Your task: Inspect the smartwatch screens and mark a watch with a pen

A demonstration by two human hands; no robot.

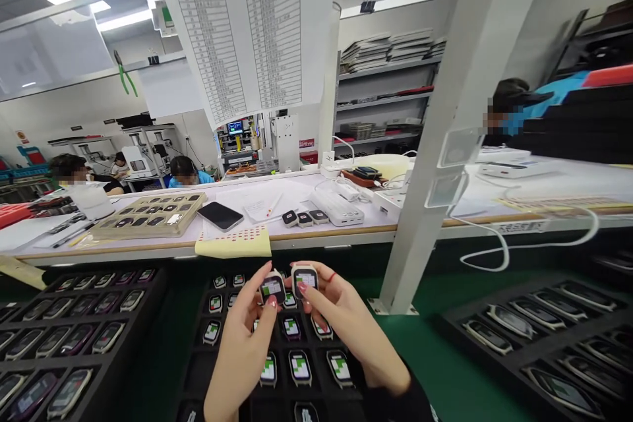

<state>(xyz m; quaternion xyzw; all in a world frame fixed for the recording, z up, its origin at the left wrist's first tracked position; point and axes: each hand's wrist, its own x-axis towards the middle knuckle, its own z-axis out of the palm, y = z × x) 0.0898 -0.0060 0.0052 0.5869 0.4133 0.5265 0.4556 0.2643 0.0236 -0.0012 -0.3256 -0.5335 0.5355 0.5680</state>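
Observation:
My left hand is closed around a smartwatch body with a lit screen, its thumb on the lower edge. Beside it, my right hand grips a second smartwatch, also lit, with the thumb across the screen. The two watches are side by side, close together. Beneath both hands lies a black foam tray whose slots hold several watches with green and white screens, such as a watch in a middle slot. My hands hide part of the tray.
More watch trays flank it: a left tray and a right tray. A white post stands right of my hands. On the raised shelf lie a phone, a beige tray and a white power bank. Several people sit beyond.

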